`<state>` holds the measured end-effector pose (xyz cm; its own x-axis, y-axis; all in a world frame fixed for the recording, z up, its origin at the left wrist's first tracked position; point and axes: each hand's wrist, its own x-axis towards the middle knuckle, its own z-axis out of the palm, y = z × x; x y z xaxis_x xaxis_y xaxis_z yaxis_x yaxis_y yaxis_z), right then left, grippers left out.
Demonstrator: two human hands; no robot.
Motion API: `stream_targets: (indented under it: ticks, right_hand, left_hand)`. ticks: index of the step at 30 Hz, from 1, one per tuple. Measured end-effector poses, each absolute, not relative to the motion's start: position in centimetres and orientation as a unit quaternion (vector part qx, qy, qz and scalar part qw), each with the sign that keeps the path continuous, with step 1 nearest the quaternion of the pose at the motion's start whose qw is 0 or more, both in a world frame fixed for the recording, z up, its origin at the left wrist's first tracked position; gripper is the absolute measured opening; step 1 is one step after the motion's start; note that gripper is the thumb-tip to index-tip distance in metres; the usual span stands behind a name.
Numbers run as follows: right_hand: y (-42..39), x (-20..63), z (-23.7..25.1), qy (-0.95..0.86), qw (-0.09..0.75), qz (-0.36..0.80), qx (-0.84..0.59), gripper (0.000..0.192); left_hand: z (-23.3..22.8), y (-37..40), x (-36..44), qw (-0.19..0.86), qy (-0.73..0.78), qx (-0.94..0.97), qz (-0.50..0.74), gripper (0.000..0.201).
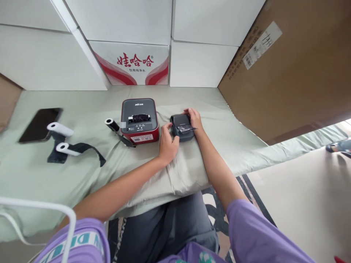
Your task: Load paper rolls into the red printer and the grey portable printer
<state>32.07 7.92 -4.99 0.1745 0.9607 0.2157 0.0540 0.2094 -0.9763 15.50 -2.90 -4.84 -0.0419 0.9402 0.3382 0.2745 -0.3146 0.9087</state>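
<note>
head view: two hands on a small dark label printer

head view, looking down on a table covered with a pale green cloth (82,171). the left hand (168,144) rests on the cloth at the near-left corner of a small dark grey label printer (182,128), its fingers curled loosely together and touching the printer's left edge. the right hand (195,118) lies against the printer's far-right side, fingers bent over the top edge; whether they pinch anything cannot be told. a short printed strip (187,128) lies across the printer's top, just beside the right hand. the printer sits on the cloth near the table's middle, just right of a larger red-and-grey label printer (139,120). a black-cored paper roll (112,124) lies just left of the red printer; two white rolls (60,129) with black ribbon and a dark smartphone (40,125) lie well apart at far left. white cartons (128,60) stand behind.
</note>
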Motion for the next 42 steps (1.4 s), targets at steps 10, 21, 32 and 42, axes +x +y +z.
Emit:
stream_targets:
  ticks: [10,21,32,42]
  right_hand:
    - [8.0,32.1,-5.1,-0.508,0.588,0.382,-0.501,0.062]
    - [8.1,32.1,-5.0,-0.515,0.573,0.37,-0.519,0.066]
    - [8.3,32.2,-5.2,-0.522,0.568,0.377,-0.513,0.066]
    - [8.0,32.0,-4.9,-0.519,0.572,0.372,-0.515,0.062]
  left_hand:
    - [-3.4,-2.8,14.6,0.282,0.54,0.66,0.439,0.046]
    - [-1.3,-2.2,14.3,0.202,0.603,0.725,0.264,0.031]
    - [-0.5,-2.4,14.4,0.16,0.589,0.77,0.187,0.028]
    - [-0.9,-2.2,14.3,0.154,0.577,0.772,0.218,0.035]
